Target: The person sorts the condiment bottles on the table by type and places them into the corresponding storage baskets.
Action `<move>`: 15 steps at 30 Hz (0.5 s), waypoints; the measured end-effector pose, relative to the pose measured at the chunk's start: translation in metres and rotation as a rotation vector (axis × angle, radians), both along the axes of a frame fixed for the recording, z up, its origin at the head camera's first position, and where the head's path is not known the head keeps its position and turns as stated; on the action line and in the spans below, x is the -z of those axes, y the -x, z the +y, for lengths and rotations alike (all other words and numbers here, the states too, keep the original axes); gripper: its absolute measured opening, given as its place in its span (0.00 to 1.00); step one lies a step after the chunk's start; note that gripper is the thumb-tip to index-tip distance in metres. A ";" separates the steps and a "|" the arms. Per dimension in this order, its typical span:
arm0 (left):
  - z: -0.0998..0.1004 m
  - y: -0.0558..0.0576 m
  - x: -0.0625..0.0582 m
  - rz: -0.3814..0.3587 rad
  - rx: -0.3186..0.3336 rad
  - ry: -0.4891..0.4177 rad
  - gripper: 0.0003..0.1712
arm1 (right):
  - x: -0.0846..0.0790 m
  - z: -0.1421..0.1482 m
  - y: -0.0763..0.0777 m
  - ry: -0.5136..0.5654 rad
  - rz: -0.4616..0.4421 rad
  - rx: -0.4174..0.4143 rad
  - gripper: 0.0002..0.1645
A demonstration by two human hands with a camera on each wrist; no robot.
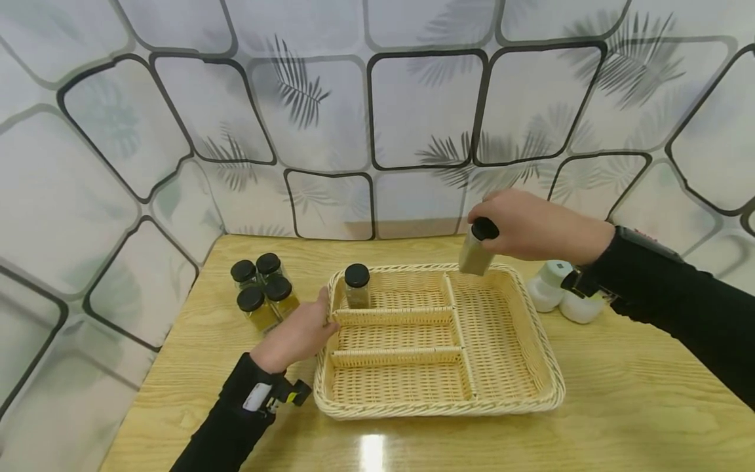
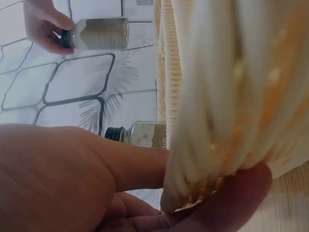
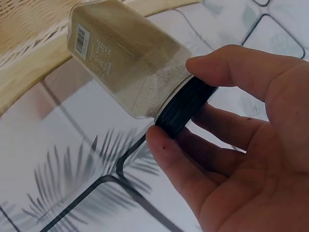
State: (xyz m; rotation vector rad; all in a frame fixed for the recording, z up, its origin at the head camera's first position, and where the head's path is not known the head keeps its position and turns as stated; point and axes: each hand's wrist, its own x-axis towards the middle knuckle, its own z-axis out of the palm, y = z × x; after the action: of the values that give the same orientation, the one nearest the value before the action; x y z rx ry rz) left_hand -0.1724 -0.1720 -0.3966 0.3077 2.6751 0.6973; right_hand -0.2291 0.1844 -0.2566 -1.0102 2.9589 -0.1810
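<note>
My right hand (image 1: pixel 525 226) pinches a spice jar (image 3: pixel 125 55) by its black lid (image 3: pixel 186 106). The jar is clear, holds a beige powder and has a barcode label; it hangs slightly tilted above the back edge of the wicker basket (image 1: pixel 439 412). With thumb and fingers, my left hand (image 1: pixel 301 334) grips the basket's left rim, and the weave (image 2: pixel 217 96) fills much of the left wrist view. One black-lidded jar (image 1: pixel 357 288) stands upright in the basket's back left compartment. The two front left compartments and the long right one hold nothing.
Several black-lidded spice jars (image 1: pixel 259 314) stand grouped on the wooden table (image 1: pixel 194 367) left of the basket. White bottles (image 1: pixel 548 288) stand to its right, partly behind my right forearm. A patterned cloth (image 1: pixel 330 118) hangs behind the table.
</note>
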 end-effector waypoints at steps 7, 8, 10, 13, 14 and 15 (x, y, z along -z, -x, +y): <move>0.000 0.000 -0.002 -0.006 -0.002 -0.004 0.46 | 0.008 -0.024 -0.004 -0.001 0.005 -0.049 0.16; 0.000 0.000 -0.002 -0.006 -0.003 -0.004 0.46 | 0.010 -0.027 -0.003 -0.005 0.002 -0.057 0.16; 0.000 0.000 -0.001 0.000 -0.001 -0.003 0.46 | 0.012 -0.035 -0.002 -0.014 0.001 -0.077 0.16; 0.000 -0.001 -0.001 0.004 -0.003 0.000 0.47 | 0.017 -0.047 0.000 -0.017 -0.010 -0.096 0.15; 0.000 -0.001 -0.001 0.002 -0.005 -0.002 0.47 | 0.018 -0.051 0.001 -0.020 -0.013 -0.098 0.16; 0.000 -0.001 -0.001 0.001 -0.006 -0.005 0.47 | 0.019 -0.054 0.001 -0.017 -0.022 -0.097 0.16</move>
State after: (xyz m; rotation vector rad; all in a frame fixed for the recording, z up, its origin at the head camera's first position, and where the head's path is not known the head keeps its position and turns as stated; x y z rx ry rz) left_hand -0.1711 -0.1722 -0.3955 0.3020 2.6767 0.7063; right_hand -0.2300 0.1302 -0.2756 -1.1388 2.8782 -0.1638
